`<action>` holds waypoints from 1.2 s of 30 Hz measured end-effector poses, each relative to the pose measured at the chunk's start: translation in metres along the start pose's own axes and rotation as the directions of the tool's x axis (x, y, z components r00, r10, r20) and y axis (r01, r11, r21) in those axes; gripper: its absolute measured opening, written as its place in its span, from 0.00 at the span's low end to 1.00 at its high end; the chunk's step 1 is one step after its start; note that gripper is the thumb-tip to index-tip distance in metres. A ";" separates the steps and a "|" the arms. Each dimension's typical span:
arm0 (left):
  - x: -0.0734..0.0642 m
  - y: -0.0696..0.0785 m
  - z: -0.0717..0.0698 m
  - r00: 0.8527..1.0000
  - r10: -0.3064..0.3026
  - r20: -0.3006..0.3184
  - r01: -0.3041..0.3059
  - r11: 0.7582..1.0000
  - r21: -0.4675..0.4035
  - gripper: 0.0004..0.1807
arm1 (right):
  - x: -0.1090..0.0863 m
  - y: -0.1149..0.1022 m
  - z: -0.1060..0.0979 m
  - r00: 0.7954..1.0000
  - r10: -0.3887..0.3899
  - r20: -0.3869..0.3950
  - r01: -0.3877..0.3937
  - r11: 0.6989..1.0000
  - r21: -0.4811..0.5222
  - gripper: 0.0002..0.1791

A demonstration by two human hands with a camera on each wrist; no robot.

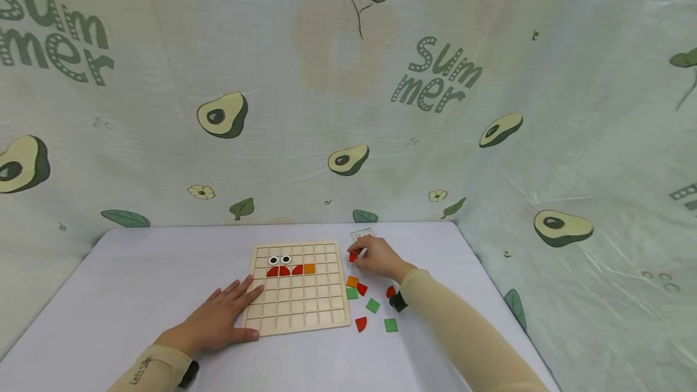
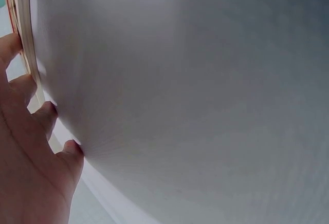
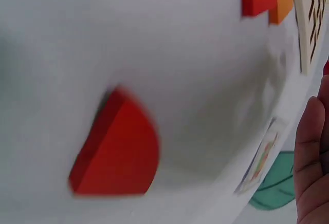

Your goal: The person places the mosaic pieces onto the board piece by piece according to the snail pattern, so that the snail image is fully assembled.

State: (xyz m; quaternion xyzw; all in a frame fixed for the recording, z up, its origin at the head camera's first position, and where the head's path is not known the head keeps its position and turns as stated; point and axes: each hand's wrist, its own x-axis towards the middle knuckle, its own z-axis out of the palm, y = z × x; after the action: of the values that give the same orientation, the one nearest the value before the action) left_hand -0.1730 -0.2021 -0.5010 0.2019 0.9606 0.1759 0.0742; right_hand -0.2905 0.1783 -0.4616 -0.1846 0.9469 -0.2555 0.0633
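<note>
A wooden grid board (image 1: 305, 305) lies on the table, with two eye pieces (image 1: 280, 260) in one row and, just below, several red quarter-round pieces (image 1: 284, 271) and an orange square (image 1: 309, 268). My left hand (image 1: 218, 316) rests at the board's left edge, fingers spread, thumb at the near corner; the left wrist view shows fingertips along the board's side. Right of the board, my right hand (image 1: 378, 257) pinches a red piece (image 1: 353, 257) between thumb and fingers, largely hidden by them.
Loose pieces lie right of the board: an orange square (image 1: 352, 282), several green squares (image 1: 373, 305) and red quarter-rounds (image 1: 361, 323), one beside my right wrist. A small printed card (image 1: 362, 233) is behind my right hand. A patterned cloth (image 1: 283, 138) hangs behind the table.
</note>
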 end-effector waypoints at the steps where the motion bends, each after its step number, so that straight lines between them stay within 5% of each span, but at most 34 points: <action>1: 0.000 0.000 0.000 1.000 -0.001 0.004 0.001 1.000 -0.001 0.55 | 0.003 -0.005 0.004 1.000 -0.011 0.006 0.011 1.000 0.005 0.17; 13: -0.001 0.004 -0.002 1.000 0.005 0.012 -0.006 1.000 0.001 0.55 | 0.021 -0.035 0.039 0.997 -0.062 0.040 0.060 0.997 0.043 0.15; 36: -0.001 0.001 0.001 1.000 0.004 0.002 -0.004 1.000 0.008 0.55 | 0.019 -0.053 0.045 0.993 -0.096 0.062 0.098 0.995 -0.035 0.15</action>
State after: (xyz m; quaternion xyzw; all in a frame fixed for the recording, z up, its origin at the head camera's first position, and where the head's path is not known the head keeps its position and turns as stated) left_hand -0.1711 -0.2014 -0.5010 0.2044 0.9609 0.1717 0.0741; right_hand -0.2820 0.1080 -0.4738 -0.2394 0.9391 -0.2346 0.0760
